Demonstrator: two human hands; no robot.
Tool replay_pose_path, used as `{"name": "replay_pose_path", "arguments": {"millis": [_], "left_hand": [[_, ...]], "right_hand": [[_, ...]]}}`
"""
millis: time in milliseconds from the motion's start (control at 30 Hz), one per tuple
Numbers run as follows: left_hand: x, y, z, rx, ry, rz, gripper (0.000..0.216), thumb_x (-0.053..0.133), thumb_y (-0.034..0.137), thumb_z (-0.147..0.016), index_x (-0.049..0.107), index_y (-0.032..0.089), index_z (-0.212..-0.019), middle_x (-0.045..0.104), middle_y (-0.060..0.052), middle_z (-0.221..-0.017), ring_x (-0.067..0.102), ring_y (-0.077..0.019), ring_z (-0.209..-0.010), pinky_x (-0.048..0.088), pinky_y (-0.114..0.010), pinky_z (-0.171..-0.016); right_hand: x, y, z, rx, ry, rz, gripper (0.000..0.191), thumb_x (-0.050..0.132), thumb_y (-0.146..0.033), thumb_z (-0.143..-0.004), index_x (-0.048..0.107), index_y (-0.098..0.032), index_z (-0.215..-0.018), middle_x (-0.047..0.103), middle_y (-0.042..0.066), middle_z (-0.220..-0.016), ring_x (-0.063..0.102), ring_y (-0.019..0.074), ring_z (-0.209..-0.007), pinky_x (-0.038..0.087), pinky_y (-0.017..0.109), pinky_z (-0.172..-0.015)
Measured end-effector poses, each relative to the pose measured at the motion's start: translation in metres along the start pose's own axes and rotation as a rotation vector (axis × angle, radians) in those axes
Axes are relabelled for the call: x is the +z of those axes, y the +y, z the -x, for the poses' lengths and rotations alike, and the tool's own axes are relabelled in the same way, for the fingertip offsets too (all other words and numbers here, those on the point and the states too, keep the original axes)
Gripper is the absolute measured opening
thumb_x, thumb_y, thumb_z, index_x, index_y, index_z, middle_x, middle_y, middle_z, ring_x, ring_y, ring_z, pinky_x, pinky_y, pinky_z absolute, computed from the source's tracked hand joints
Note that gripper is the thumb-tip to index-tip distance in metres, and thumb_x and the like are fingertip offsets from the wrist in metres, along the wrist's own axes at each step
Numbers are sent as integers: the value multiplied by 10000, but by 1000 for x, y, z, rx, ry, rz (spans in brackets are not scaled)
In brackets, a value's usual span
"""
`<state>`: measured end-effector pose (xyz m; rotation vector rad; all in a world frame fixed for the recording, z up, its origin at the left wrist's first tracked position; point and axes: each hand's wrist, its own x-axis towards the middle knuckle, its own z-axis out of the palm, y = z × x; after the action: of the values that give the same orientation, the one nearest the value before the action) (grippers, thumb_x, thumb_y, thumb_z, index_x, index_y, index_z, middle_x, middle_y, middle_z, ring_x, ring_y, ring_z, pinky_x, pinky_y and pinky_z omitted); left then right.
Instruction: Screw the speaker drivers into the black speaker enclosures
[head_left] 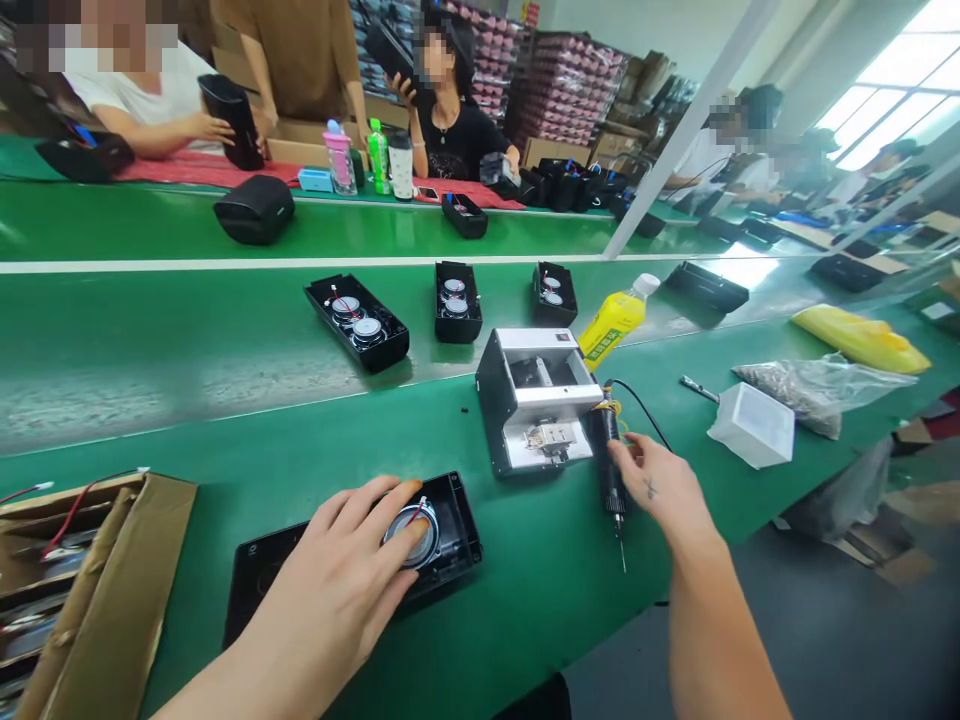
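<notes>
A black speaker housing (457, 520) lies on the green bench in front of me. My left hand (341, 575) rests flat on it, fingers spread, fingertips pressing a round speaker driver (416, 535) with a red wire into it. To the right, my right hand (660, 485) closes its fingers on a black electric screwdriver (611, 470), which lies on the bench with its bit pointing toward me. Its cable runs off behind the hand.
A grey screw-feeder box (536, 405) stands just behind the screwdriver. Beyond it a yellow bottle (615, 320) lies on its side. Three open housings (358, 322) sit on the conveyor. A cardboard box (90, 580) is at my left. People work across the line.
</notes>
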<state>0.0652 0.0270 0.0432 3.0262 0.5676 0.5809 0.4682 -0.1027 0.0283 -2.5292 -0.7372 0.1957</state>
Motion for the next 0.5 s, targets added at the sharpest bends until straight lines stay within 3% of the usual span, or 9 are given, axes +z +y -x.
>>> {"name": "replay_pose_path", "arguments": {"millis": [167, 367, 433, 500], "left_hand": [[18, -6, -3, -51, -63, 8, 297, 607, 203, -983, 719, 264, -1252, 654, -140, -1526, 653, -395, -1321, 599, -590, -969], [21, -11, 5, -133, -95, 59, 373, 660, 274, -991, 688, 309, -1361, 665, -127, -1496, 706, -360, -1213, 604, -595, -948], [22, -11, 3, -147, -116, 58, 383, 699, 301, -971, 699, 333, -1353, 680, -112, -1473, 715, -362, -1189, 594, -597, -947], [23, -12, 2, -156, -129, 45, 412, 742, 328, -941, 703, 343, -1351, 688, -110, -1455, 716, -372, -1181, 582, -598, -944]], "right_hand": [[35, 18, -12, 68, -53, -289, 366, 789, -472, -891, 700, -169, -1076, 719, 88, -1009, 694, 278, -1011, 548, 519, -1028], [8, 28, 12, -31, -89, -962, 487, 763, -570, -723, 613, -314, -1109, 478, -27, -853, 571, 196, -735, 589, 415, -748], [-5, 26, 23, -92, -89, -1115, 452, 788, -544, -728, 612, -377, -1109, 392, -42, -836, 455, 155, -643, 504, 329, -608], [-14, 19, 32, -140, -91, -1209, 439, 813, -581, -750, 642, -410, -1116, 330, -55, -801, 245, 113, -525, 306, 271, -465]]}}
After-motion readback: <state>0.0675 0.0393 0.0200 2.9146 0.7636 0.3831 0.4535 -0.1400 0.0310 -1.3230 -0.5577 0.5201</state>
